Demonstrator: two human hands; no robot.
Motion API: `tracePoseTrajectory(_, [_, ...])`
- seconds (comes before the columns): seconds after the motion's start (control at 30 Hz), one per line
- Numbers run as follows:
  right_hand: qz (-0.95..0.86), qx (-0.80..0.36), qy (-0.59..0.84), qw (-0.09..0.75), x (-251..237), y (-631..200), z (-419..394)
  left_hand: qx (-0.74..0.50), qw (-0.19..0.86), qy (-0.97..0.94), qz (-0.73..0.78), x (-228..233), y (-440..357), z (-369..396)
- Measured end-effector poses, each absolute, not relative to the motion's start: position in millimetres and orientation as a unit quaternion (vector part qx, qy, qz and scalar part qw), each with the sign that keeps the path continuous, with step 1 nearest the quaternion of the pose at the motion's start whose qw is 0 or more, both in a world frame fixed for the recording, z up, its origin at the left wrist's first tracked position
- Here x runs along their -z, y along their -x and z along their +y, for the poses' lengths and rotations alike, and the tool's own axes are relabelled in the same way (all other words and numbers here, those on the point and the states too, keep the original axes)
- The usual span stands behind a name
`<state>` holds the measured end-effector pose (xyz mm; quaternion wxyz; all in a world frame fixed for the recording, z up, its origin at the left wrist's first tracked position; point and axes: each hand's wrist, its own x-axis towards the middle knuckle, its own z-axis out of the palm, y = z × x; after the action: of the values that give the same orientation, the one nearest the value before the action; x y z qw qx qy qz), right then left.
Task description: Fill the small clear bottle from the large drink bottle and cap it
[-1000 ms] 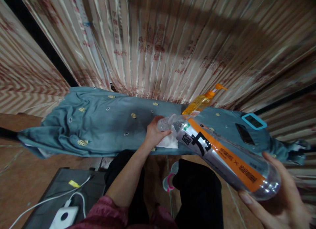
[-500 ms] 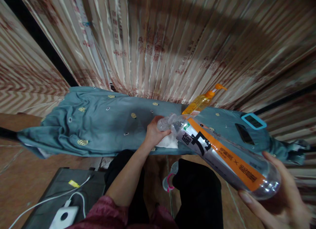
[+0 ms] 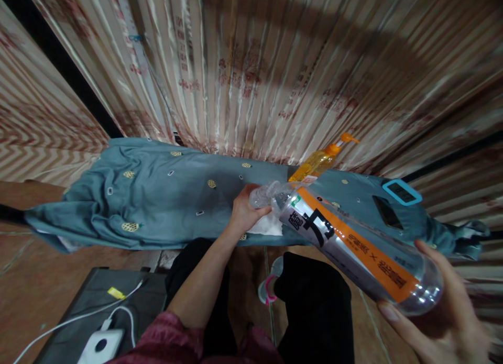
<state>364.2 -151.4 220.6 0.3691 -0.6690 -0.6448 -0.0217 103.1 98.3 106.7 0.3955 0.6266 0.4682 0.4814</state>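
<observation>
**A:** Why's the bottle (image 3: 353,249) lying tilted across the lower right of the frame?

**B:** Looks like the right hand (image 3: 440,322) cups its base from below so the left hand (image 3: 245,213) can clasp the neck end, right above a white tissue (image 3: 269,227) on the blue cloth (image 3: 157,196).

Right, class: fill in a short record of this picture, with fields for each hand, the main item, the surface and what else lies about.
left hand: grips the neck end of the bottle, over a white tissue
right hand: cups the bottle's base
bottle: clear plastic, orange and grey label, tilted, neck lower toward the surface
surface: blue-grey cloth, patterned, rumpled
nearby: orange pump bottle; phone; blue-framed device
floor: white power bank with cables
</observation>
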Motion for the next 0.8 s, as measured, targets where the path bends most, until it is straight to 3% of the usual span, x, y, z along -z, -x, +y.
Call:
tracePoseTrajectory(0.4, [-0.590, 0.010, 0.698, 0.406, -247, -297, -113, -0.483, 0.395, -0.629, 0.463, -107, -103, 99])
tracePoseTrajectory(0.8, [-0.626, 0.001, 0.677, 0.387, -220, -361, -150, -0.484, 0.401, -0.624, 0.464, -106, -104, 99])
